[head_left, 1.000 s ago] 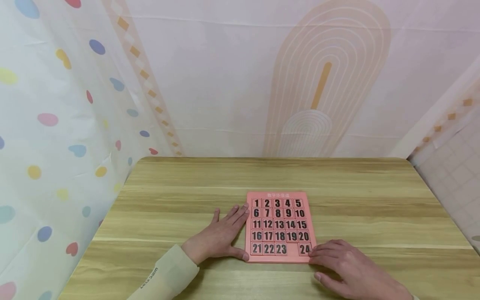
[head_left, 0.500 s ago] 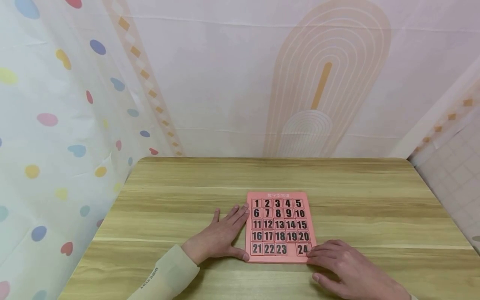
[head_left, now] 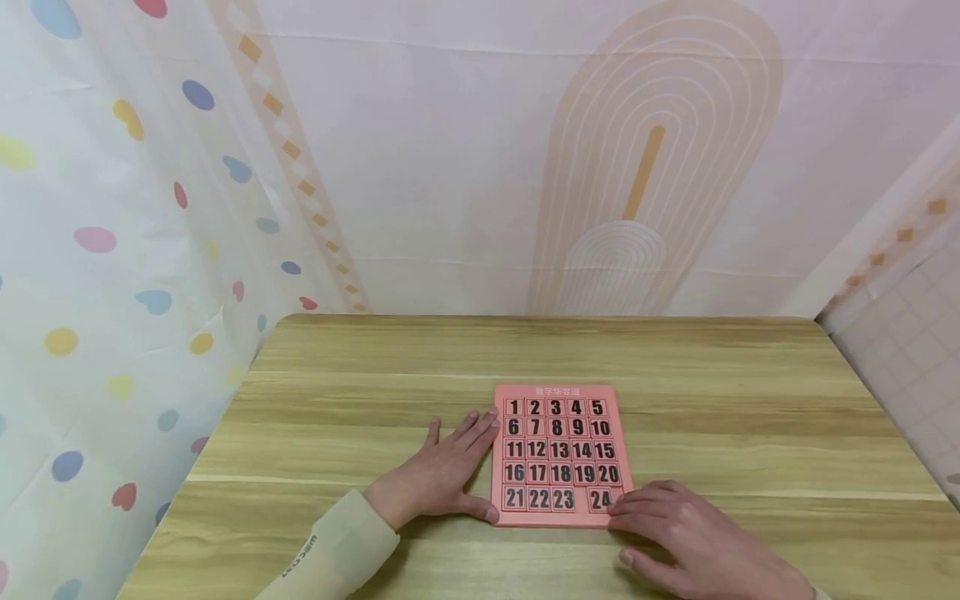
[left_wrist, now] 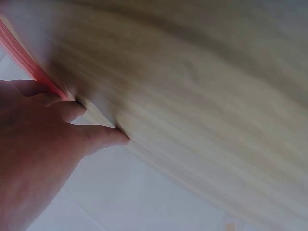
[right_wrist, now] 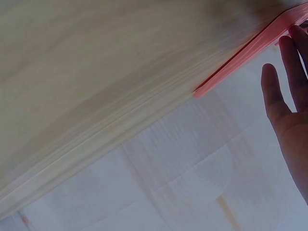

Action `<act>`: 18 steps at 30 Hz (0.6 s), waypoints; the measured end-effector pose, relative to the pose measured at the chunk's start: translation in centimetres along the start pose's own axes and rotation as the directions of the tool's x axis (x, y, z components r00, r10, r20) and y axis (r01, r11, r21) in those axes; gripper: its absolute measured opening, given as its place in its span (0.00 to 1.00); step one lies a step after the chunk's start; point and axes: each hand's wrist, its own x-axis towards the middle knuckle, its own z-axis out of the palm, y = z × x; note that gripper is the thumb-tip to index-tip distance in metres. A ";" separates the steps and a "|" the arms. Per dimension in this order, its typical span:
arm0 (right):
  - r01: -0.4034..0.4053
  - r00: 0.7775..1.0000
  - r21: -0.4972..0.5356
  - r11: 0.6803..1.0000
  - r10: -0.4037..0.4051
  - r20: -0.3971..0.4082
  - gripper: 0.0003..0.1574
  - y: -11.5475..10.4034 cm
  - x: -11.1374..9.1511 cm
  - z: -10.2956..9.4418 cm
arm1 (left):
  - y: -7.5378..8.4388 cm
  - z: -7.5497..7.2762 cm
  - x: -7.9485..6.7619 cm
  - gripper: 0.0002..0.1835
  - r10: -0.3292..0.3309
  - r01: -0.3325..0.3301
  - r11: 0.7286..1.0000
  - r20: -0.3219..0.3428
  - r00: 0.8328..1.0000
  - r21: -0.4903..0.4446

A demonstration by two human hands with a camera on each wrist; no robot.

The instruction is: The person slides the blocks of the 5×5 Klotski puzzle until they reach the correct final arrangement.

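A pink number sliding puzzle [head_left: 555, 519] lies flat on the table, with tiles 1 to 23 in rows. In its bottom row, the 24 tile [head_left: 598, 500] sits apart from 23, a narrow gap between them. My left hand [head_left: 438, 477] rests spread along the puzzle's left side, fingertips at the upper edge and thumb at the bottom corner. Fingertips of my right hand [head_left: 686, 529] touch the right part of the 24 tile, the thumb held off below. The right wrist view shows the loosely extended right fingers [right_wrist: 290, 62] at the pink frame [right_wrist: 236, 62].
The wood-grain table [head_left: 360, 400] extends around the puzzle on all sides. Behind it hangs a pale curtain [head_left: 435, 167] with an arch pattern, and a dotted cloth [head_left: 112, 275] covers the left side.
The 24 tile has slid left toward 23, narrowing the gap, and my right hand has shifted left with it. My left hand has stayed in place.
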 end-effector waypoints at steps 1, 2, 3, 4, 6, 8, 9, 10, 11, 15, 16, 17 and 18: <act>0.003 1.000 0.000 1.000 -0.003 -0.001 0.16 0.0 0.0 0.0 | 0.0 0.0 0.0 0.66 -0.001 0.001 1.000 0.000 1.000 -0.001; 0.005 1.000 0.000 1.000 -0.005 -0.002 0.17 0.0 0.1 0.0 | 0.0 0.0 0.0 0.66 -0.001 0.001 1.000 0.001 1.000 -0.003; 0.007 1.000 0.001 1.000 -0.007 -0.002 0.17 0.0 0.1 0.0 | 0.0 0.0 0.0 0.66 -0.001 0.001 1.000 0.001 1.000 -0.003; 0.008 1.000 0.001 1.000 -0.008 -0.003 0.17 0.0 0.1 0.0 | 0.0 0.0 0.0 0.66 -0.002 0.002 1.000 0.002 1.000 -0.003; 0.008 1.000 0.005 1.000 -0.008 0.000 0.17 -0.1 0.1 0.0 | 0.0 0.0 0.0 0.66 -0.003 0.003 1.000 0.004 1.000 -0.002; 0.005 1.000 0.009 1.000 -0.005 0.007 0.17 -0.1 0.2 0.0 | 0.0 0.0 0.0 0.66 -0.003 0.003 1.000 0.006 1.000 -0.002; 0.002 1.000 0.012 1.000 -0.003 0.011 0.17 -0.2 0.2 0.0 | 0.0 0.0 0.0 0.66 -0.004 0.004 1.000 0.007 1.000 -0.001; 0.000 1.000 0.013 1.000 0.000 0.015 0.17 -0.2 0.2 0.0 | 0.0 0.0 0.0 0.66 -0.004 0.004 1.000 0.007 1.000 -0.001; -0.002 1.000 0.015 1.000 0.001 0.019 0.17 -0.2 0.3 0.0 | 0.0 0.0 0.0 0.66 -0.003 0.004 1.000 0.007 1.000 -0.002; 0.004 1.000 0.012 1.000 -0.004 0.016 0.17 -0.3 0.4 0.1 | 0.0 0.1 0.0 0.66 -0.002 0.002 1.000 0.006 1.000 -0.003; 0.008 1.000 0.009 1.000 -0.008 0.011 0.17 -0.2 0.4 0.2 | 0.0 0.1 0.0 0.66 -0.002 0.002 1.000 0.006 1.000 -0.002; 0.013 1.000 0.005 1.000 -0.013 0.007 0.17 -0.2 0.4 0.2 | 0.0 0.1 0.0 0.66 -0.001 0.001 1.000 0.006 1.000 -0.001; 0.016 1.000 0.002 1.000 -0.016 0.004 0.17 -0.2 0.4 0.2 | 0.0 0.1 0.0 0.66 -0.001 0.001 1.000 0.005 1.000 -0.001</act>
